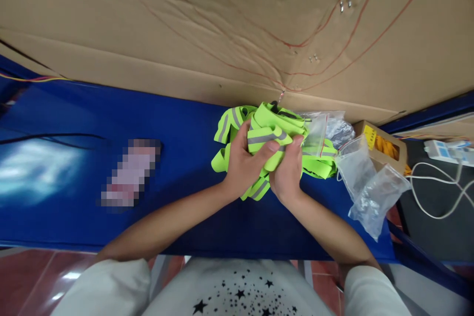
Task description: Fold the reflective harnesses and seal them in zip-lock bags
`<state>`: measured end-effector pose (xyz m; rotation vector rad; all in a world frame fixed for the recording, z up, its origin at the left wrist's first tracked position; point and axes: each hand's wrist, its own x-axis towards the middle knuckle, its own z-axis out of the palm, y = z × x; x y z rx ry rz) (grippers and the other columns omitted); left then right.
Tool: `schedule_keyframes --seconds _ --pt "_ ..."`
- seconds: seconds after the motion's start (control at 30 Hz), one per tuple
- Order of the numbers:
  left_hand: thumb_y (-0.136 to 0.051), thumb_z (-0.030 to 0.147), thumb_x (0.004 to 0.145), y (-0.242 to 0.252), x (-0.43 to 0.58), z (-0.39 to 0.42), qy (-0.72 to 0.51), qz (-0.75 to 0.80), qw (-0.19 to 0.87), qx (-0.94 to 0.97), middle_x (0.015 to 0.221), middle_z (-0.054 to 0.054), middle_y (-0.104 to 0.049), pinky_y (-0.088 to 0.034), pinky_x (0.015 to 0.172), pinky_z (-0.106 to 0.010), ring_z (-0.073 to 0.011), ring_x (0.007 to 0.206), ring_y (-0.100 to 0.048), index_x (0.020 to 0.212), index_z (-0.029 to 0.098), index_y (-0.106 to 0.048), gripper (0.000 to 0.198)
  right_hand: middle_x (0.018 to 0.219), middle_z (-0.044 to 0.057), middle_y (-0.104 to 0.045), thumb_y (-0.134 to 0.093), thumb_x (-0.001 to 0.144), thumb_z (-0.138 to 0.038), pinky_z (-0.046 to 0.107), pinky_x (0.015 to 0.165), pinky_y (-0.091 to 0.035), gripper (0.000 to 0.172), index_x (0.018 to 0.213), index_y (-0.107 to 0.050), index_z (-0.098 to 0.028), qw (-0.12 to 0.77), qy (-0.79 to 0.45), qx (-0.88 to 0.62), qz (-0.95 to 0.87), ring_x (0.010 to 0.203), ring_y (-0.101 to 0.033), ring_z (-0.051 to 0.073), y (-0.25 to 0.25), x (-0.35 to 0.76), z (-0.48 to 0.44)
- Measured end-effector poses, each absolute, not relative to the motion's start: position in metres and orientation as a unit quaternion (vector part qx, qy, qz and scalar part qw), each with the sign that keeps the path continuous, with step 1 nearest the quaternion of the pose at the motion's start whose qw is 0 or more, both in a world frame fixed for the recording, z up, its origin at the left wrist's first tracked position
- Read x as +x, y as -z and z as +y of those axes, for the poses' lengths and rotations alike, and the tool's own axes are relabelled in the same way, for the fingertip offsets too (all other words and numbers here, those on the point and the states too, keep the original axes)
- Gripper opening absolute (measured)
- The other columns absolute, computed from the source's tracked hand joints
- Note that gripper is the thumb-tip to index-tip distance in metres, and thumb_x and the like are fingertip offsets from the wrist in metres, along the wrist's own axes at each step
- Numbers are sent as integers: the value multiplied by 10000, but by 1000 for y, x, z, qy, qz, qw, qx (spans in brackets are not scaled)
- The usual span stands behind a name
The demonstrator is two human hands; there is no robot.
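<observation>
Yellow-green reflective straps [264, 140], with grey stripes, lie gathered in a loose bundle on the blue table [192, 158], in front of the person. The left hand [240, 165] and the right hand [288, 173] both grasp this bundle from its two sides, thumbs on the top, probably because the loose loops would otherwise spread. Other loops hang out around the hands and rest on the table. To the right, near the straps, are clear plastic bags [381, 200] and a cardboard box [387, 162]; a pixelated flat object [129, 173] lies well apart, to the left.
</observation>
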<state>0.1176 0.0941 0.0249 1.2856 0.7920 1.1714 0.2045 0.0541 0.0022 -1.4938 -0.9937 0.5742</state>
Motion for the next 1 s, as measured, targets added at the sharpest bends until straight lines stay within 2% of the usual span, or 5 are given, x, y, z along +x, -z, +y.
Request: schedule_keyframes --seconds 0.3,0.43,0.57,0.77,1.0 --pt "-834 695 744 -26 103 102 -464 275 677 501 1069 -52 -778 -625 859 -399 -273 965 -751 1142 247 -665 623 1232 112 -687 -367 1038 -698 469 1031 -548 579 1332 -644 -282 550 -125 -597 -570 1172 -670 284 -44 245 29" --pt "-915 612 684 -16 79 99 -436 269 706 489 1005 -40 -781 -617 787 -342 -243 885 -749 1138 229 -682 638 881 128 -694 -523 991 -663 451 841 -513 504 921 -722 -205 353 62 -812 -461 843 -656 280 -48 325 -12" --pt "-972 532 616 1 57 85 -393 318 720 475 986 -34 -778 -595 788 -301 -209 848 -728 1147 199 -690 688 736 130 -697 -640 884 -697 448 754 -476 516 781 -690 -195 193 12 -930 -313 727 -645 298 -23 386 -35" --pt "-1050 400 451 -10 38 56 -302 303 792 435 933 -19 -775 -575 761 -270 -202 822 -723 1113 189 -715 772 820 66 -741 -646 910 -358 357 759 -506 180 934 -695 -186 312 31 -865 -393 728 -679 226 -15 350 -28" --pt "-1024 405 508 -30 35 40 -215 285 800 483 860 6 -717 -548 741 -278 -191 770 -671 1037 191 -713 649 970 65 -762 -578 1013 -202 351 800 -545 129 1086 -682 -228 381 -26 -600 -703 864 -719 215 -38 252 -38"
